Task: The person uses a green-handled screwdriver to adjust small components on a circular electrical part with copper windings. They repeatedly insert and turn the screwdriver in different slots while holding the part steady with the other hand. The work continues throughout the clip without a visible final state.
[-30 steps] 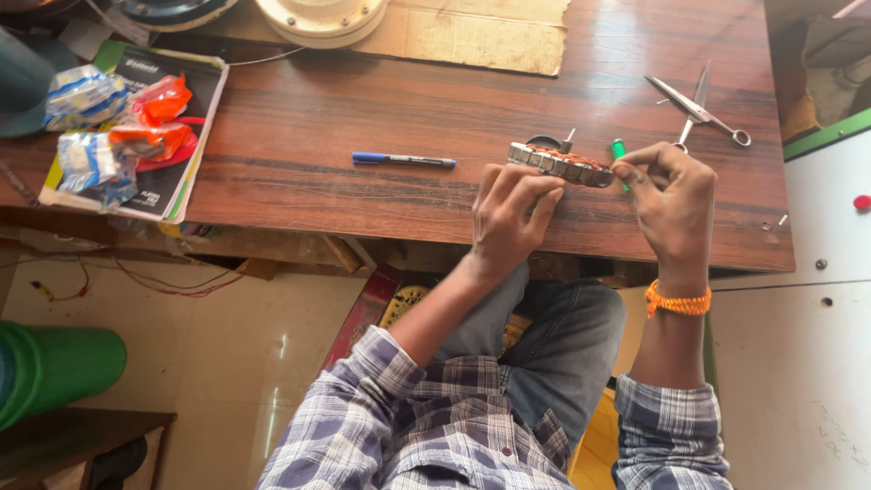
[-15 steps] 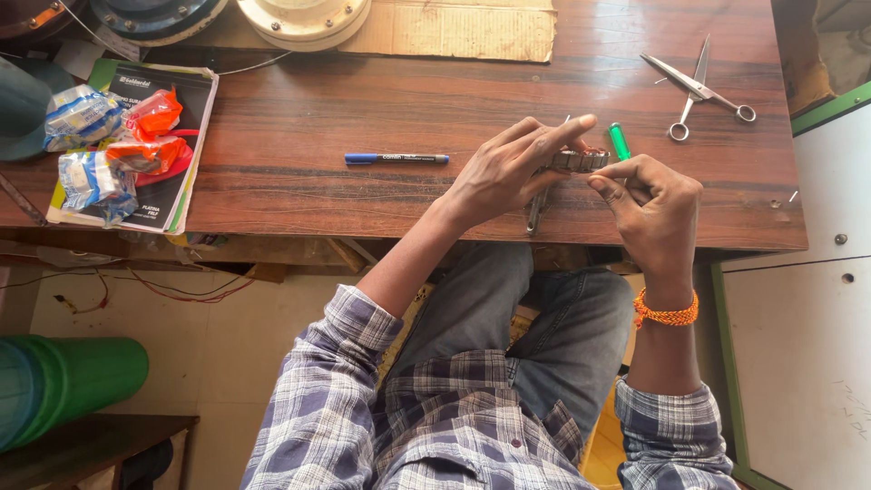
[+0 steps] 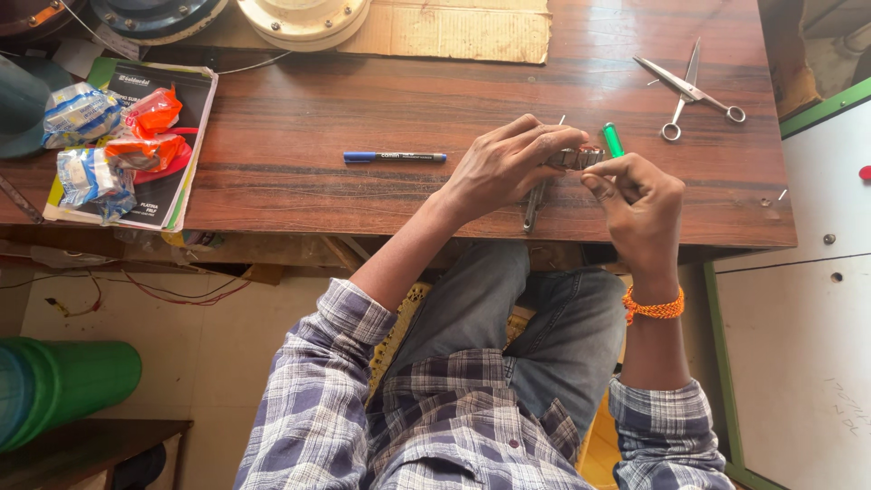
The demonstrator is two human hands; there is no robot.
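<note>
Our left hand (image 3: 504,168) and right hand (image 3: 640,204) pinch a small metal part (image 3: 576,158), mostly hidden by fingers; pen (image 3: 395,157) and scissors (image 3: 687,89) lie nearby.

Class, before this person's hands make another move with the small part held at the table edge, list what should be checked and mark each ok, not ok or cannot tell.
1. Both hands on the part: left hand and right hand pinch the small metal part between them: ok.
2. Firmness of the grip: fingers cover the part: cannot tell.
3. Thin metal tool under the left hand, reaching the table edge, could slip off: not ok.
4. Scissors lie apart from both hands: ok.
5. Blue pen lies apart, left of the hands: ok.
6. Green item close by the right hand's fingers: cannot tell if touching.
</note>
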